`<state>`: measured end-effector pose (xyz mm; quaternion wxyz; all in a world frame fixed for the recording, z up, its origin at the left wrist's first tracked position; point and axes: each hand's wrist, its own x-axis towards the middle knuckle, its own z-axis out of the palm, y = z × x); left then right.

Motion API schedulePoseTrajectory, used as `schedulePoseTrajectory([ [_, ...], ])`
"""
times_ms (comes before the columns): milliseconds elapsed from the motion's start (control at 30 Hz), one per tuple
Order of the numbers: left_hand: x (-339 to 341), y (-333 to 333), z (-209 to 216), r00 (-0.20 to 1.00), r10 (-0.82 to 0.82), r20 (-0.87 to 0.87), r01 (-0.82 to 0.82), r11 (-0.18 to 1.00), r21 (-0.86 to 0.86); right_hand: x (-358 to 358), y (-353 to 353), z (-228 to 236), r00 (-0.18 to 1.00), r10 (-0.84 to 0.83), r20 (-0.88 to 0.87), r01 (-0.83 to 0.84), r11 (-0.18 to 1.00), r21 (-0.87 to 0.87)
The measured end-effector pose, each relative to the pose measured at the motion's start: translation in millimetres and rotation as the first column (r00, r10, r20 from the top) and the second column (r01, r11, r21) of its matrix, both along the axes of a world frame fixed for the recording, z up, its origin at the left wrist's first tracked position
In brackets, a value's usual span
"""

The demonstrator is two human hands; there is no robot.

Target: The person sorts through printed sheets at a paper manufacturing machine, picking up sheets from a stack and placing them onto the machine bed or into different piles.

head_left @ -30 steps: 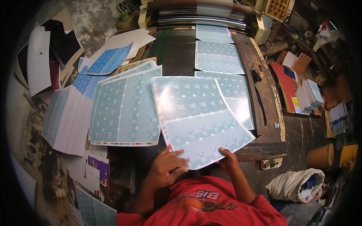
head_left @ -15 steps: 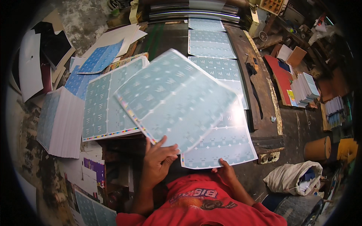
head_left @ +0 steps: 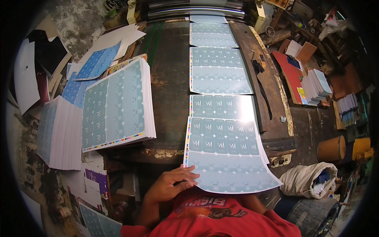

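Observation:
A printed sheet (head_left: 229, 158), pale blue-green with rows of label-like panels, slopes toward me over the near end of the machine bed. My left hand (head_left: 171, 182) pinches it at its near left corner, thumb and fingers close to the edge. Only the forearm of my right arm (head_left: 254, 204) shows; the hand is hidden beneath the sheet's near edge. Under the held sheet lies another printed sheet (head_left: 221, 106), partly covered. Beyond it, more such sheets (head_left: 221, 71) lie in a line up to the metal rollers (head_left: 197, 13).
Left of the line stands a thick stack of printed sheets (head_left: 114, 104), with a second stack (head_left: 59, 134) beside it. A dark wooden bed (head_left: 169, 79) lies between stack and line. At right are a wooden rail (head_left: 272, 87), a white sack (head_left: 310, 179) and a brown drum (head_left: 331, 148).
The tilted sheet has swung rightward and down, now lying squared over the line's near end. My left hand moved slightly right and down; my right hand went out of sight under the sheet.

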<state>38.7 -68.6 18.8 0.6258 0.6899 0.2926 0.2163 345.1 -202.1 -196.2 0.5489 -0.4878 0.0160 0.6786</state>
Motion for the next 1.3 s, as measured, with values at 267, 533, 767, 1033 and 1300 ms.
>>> schedulePoseTrajectory([
  [267,8,8,-1,0.999,0.049,0.010,-0.050,0.995,0.082,19,31,-30,0.980,-0.200,0.013,0.200,0.980,0.004],
  [533,20,20,-35,0.993,0.114,0.024,-0.116,0.989,0.090,14,32,-63,0.901,-0.423,0.095,0.421,0.906,0.037],
  [767,29,42,-86,0.976,0.199,0.091,-0.208,0.972,0.107,-35,48,172,0.622,0.746,0.237,-0.777,0.551,0.305],
  [1033,39,38,-103,0.982,0.180,0.063,-0.182,0.983,0.038,-64,81,354,0.604,0.705,0.373,-0.429,-0.107,0.897],
  [1300,29,27,-113,0.977,0.198,0.078,-0.203,0.977,0.068,-81,108,361,0.594,0.639,0.489,-0.287,-0.400,0.871],
])
